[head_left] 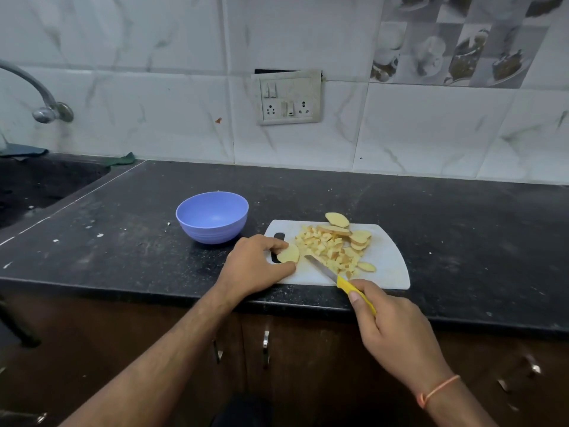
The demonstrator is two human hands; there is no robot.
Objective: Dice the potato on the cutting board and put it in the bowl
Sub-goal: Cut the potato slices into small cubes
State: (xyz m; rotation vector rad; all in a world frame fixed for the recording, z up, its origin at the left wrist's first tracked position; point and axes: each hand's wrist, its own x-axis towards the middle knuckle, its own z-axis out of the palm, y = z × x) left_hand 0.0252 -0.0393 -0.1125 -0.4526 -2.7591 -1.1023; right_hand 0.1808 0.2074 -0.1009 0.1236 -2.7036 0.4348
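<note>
At the far left a curved metal tap (37, 97) comes out of the tiled wall above a dark sink (40, 186), with a green cloth (123, 159) lying at the wall behind the sink's corner. To the right the black speckled countertop (138, 251) carries a blue-violet plastic bowl (212, 216), which stands upright with nothing in it, just beside the left end of the white cutting board (391, 263). A switch and socket plate (289, 97) is set in the wall behind, above the bowl and board. The left hand (255, 266) rests at the board's left end, over its handle slot, and its thumb and fingers are curled round a potato slice (288, 253) that lies flat on the board. Right of that slice, a heap of small potato dice (326, 248) covers the middle of the board, and several uncut potato slices (348, 232) lie around the heap's far and right sides, one of them overhanging the board's far edge. The right hand (391, 325) grips the yellow handle of a knife (338, 280) with fingers wrapped round it and the thumb along the handle; the blade points up and left, its tip on the board between the held slice and the dice. A thin orange thread band (437, 389) circles the right wrist. Below the counter edge are dark wooden cabinet doors (292, 365) with metal handles.
</note>
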